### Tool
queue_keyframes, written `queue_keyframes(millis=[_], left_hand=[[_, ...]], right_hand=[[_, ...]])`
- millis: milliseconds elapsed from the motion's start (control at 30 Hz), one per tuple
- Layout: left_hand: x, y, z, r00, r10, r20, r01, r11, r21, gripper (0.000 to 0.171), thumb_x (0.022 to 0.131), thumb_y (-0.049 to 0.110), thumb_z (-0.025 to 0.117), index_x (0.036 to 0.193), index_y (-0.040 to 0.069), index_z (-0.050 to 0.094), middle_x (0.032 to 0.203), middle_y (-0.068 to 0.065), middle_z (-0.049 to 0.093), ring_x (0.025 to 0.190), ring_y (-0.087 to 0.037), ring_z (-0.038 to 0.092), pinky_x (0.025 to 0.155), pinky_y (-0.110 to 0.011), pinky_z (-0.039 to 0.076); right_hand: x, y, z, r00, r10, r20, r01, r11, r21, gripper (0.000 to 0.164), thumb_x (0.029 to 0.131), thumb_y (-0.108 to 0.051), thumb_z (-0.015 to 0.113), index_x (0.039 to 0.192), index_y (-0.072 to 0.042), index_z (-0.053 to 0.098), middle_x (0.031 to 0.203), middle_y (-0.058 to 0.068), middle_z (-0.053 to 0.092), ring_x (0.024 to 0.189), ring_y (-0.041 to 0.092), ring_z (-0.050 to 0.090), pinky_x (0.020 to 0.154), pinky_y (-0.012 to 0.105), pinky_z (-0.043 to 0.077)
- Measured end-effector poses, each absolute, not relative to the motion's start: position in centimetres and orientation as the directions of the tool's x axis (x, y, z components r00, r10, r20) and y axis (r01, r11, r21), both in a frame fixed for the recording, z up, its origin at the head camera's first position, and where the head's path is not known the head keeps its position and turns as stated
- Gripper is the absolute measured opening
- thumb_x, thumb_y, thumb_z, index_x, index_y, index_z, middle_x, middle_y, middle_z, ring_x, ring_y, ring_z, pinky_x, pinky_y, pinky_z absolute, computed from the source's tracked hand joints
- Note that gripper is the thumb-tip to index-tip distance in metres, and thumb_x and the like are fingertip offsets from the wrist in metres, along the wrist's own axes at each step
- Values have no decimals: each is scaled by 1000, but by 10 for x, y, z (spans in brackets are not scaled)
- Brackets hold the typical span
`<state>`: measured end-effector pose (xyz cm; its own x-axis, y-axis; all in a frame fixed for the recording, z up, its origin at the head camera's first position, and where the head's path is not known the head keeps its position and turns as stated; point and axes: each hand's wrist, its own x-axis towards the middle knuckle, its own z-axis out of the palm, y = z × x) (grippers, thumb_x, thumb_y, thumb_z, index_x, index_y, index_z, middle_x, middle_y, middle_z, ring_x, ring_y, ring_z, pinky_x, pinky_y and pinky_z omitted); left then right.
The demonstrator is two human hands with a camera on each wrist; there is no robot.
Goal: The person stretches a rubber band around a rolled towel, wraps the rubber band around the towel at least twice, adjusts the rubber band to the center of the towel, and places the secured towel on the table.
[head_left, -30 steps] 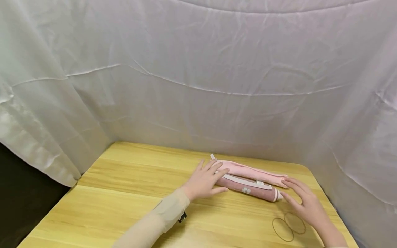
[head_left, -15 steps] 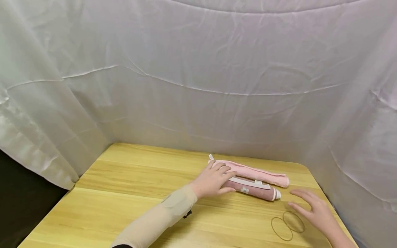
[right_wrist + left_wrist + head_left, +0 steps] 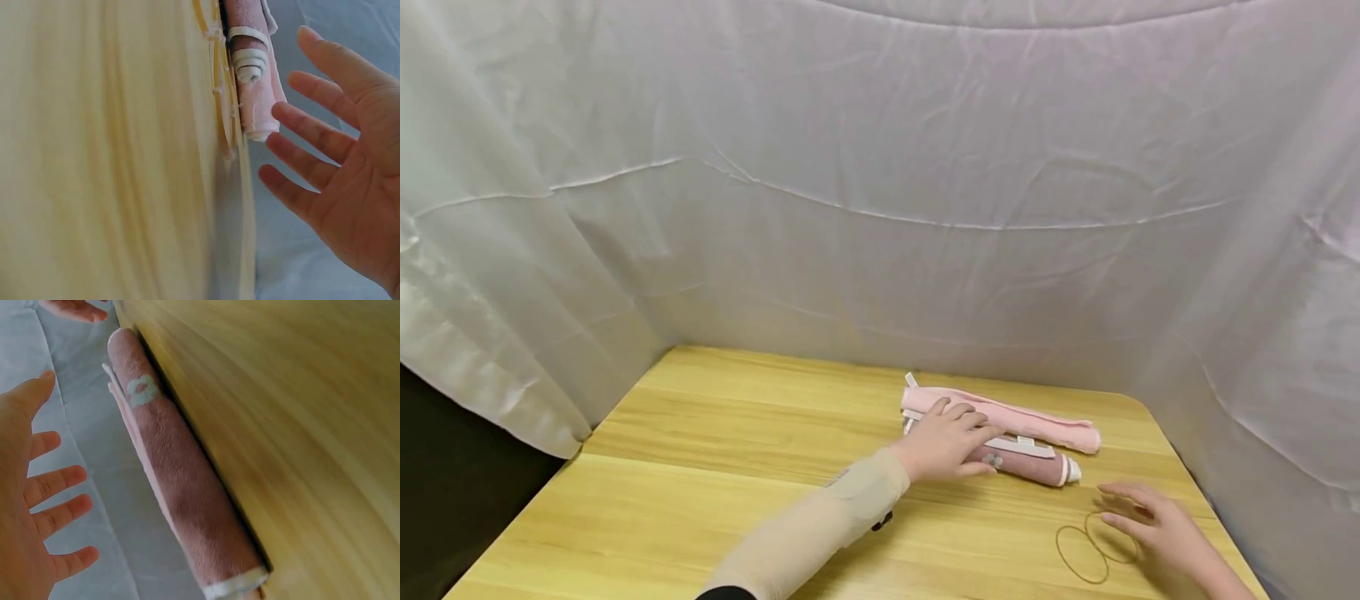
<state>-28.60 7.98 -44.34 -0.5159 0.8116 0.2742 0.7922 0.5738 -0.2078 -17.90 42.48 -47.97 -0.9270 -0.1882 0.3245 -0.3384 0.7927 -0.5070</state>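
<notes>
Two rolled towels lie side by side on the wooden table. The nearer, dusky pink roll (image 3: 1028, 468) has white trim and a pale flower; the light pink roll (image 3: 1045, 425) lies just behind it. My left hand (image 3: 942, 446) is over the rolls with its fingers spread, hiding part of both in the head view. In the left wrist view its fingers (image 3: 62, 515) show loosely bent, holding nothing. Two thin rubber bands (image 3: 1058, 546) lie overlapping at the front right. My right hand (image 3: 1165, 533) is beside them, fingers apart and unwrapped around anything, overlapping one band in the head view.
White curtain fabric (image 3: 865, 275) hangs behind the table and along both sides. The wooden tabletop (image 3: 722, 433) extends to the left of the rolls. Its right edge runs close to my right hand.
My left hand has slid rightward over the rolls, uncovering their left ends. My right hand has drawn back from the rolls' right ends, down to the rubber bands.
</notes>
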Motion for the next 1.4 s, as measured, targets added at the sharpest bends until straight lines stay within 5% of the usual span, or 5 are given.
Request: queue_keyframes(millis=[167,433,900,1400], left_hand=[[-288,93,-449,-539,806,246,792,584,-176,62,93,68,39,146,36,38,142,11,50,134,-12,43,112,-47,35],[-294,115,-460,-549,811,202,794,582,-177,67,91,71,39,148,35,35,145,13,46,136,-12,41,112,-43,36],[-296,139,-471,-586,802,115,789,597,-148,70,87,70,48,147,38,36,149,14,44,137,-12,42,108,-36,39],[-288,156,-473,-696,718,38,708,693,-135,60,87,60,60,141,41,43,137,15,53,133,-11,45,105,-38,40]], right_hand=[[-181,431,-484,-955,-205,213,-294,730,-617,36,88,-13,70,119,3,65,111,-9,70,101,-17,54,76,12,53],[-179,435,-484,-992,-127,16,-109,776,-621,41,93,-23,65,125,2,62,121,20,67,99,-16,53,79,12,48],[-182,436,-490,-992,-122,19,-113,837,-536,34,89,-25,70,116,-4,69,127,26,60,101,-22,39,79,12,46],[-180,435,-494,-984,-151,99,-181,823,-539,17,83,-20,75,97,-13,71,122,25,60,101,-24,36,79,4,38]])
